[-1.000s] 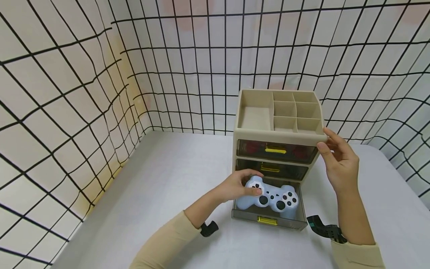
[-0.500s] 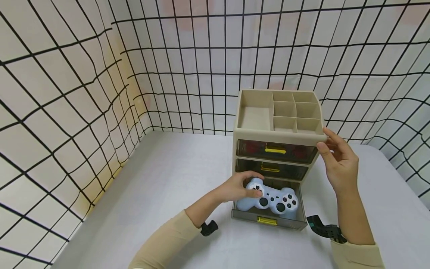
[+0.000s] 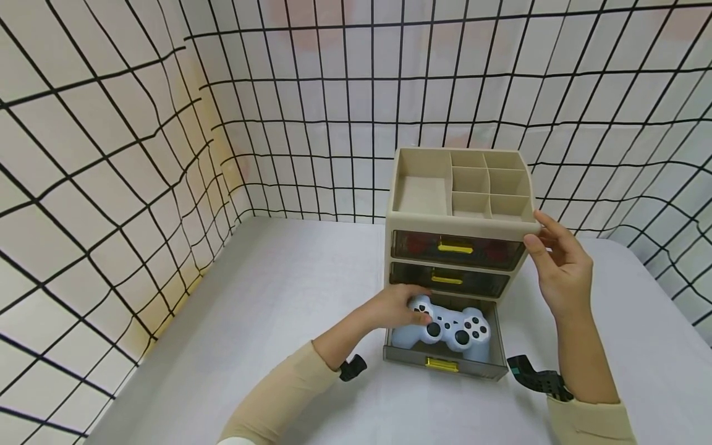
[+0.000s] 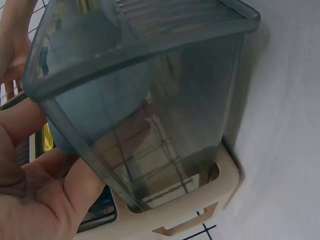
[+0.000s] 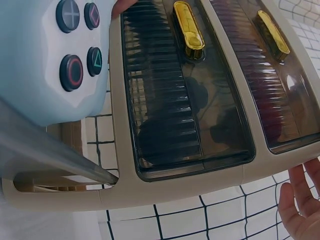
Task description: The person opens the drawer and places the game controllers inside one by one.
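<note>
A pale blue game controller (image 3: 450,327) lies tilted in the pulled-out bottom drawer (image 3: 473,369) of a beige desktop drawer organizer (image 3: 392,222). My left hand (image 3: 392,308) grips the controller's left end, thumb on its button face and fingers behind it. Through the smoky drawer wall (image 4: 190,95) in the left wrist view, the controller shows as a blue shape with fingers under it. My right hand (image 3: 567,278) holds the organizer's upper right front corner between thumb and fingers. In the right wrist view, the controller's round buttons (image 5: 71,72) stand close to the organizer's front.
Two closed smoky drawers with yellow handles (image 3: 456,248) sit above the open one; reddish things show dimly in the top one. Divided compartments (image 3: 471,179) form the organizer's top. Black wire mesh (image 3: 311,123) encloses the white table (image 3: 278,278) at the back and sides.
The controller has shifted slightly left in the drawer, with my left hand still on it. My left wrist has risen and turned a little. The right hand stays at the organizer's corner.
</note>
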Available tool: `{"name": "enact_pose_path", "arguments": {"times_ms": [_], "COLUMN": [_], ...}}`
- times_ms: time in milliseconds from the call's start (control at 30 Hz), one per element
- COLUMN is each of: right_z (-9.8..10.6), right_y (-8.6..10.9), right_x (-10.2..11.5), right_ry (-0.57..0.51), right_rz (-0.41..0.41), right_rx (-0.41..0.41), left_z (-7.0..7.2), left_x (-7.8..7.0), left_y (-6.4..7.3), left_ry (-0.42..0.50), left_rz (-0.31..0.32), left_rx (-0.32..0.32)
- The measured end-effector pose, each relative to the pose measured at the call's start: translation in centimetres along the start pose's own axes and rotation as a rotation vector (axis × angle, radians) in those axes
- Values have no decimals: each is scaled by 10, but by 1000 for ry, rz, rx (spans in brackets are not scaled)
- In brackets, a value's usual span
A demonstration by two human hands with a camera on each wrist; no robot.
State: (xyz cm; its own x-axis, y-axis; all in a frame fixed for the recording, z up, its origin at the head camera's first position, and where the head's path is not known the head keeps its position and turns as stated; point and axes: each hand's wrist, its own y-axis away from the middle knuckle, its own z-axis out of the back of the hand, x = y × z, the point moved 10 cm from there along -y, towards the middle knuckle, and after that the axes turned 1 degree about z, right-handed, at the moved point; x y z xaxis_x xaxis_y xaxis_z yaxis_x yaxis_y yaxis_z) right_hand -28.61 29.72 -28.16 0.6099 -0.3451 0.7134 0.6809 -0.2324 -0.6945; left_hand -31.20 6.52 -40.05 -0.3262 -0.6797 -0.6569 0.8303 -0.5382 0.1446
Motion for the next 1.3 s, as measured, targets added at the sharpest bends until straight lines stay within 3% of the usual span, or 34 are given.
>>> {"name": "enact_pose_path", "arguments": {"times_ms": [233, 367, 533, 1100, 1300], "right_z": [0, 0, 0, 0, 0], "right_y": [0, 0, 0, 0, 0], "right_x": [0, 0, 1, -1, 0], "right_ry": [-2, -12, -18, -16, -13], "right_rz": [-1, 0, -1, -4, -6], "right_rx": [-3, -2, -2, 1, 1], "left_z": [-1, -3, -2, -1, 2], "left_x": [1, 2, 1, -5, -13], "left_y": [2, 4, 5, 4, 12], "left_ry": [-104, -114, -121, -246, -264], "left_rz": [76, 122, 133, 82, 44], "left_rx": [-29, -29, -41, -141, -178]}}
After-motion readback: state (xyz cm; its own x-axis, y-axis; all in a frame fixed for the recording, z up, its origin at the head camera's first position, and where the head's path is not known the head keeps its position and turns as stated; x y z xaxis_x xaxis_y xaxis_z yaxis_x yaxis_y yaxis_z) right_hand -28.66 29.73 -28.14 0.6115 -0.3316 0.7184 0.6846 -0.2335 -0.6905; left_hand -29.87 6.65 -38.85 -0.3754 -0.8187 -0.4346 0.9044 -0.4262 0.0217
